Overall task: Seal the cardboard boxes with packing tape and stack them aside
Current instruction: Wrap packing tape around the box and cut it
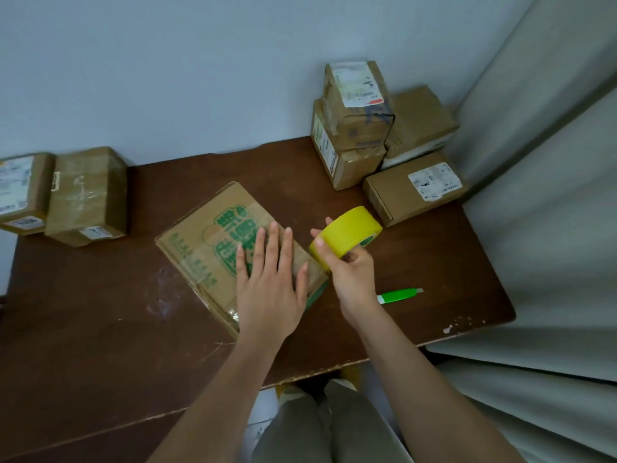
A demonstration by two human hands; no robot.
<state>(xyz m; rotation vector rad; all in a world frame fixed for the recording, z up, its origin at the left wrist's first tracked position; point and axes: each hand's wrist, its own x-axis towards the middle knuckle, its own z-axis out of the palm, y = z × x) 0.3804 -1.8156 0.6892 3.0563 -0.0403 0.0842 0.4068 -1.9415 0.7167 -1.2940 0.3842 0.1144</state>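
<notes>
A cardboard box with green print (207,242) lies flat in the middle of the brown table (100,322). My left hand (270,279) presses flat on the box's right part, fingers straight and spread. My right hand (350,275) grips a roll of yellow packing tape (349,233) just off the box's right edge, thumb and fingers curled round the roll.
A green utility knife (399,295) lies on the table right of my right hand. Several taped boxes (360,125) are stacked at the back right corner, and a flat box (412,188) lies before them. Two more boxes (83,195) sit at the left edge. Grey curtain (551,195) hangs at right.
</notes>
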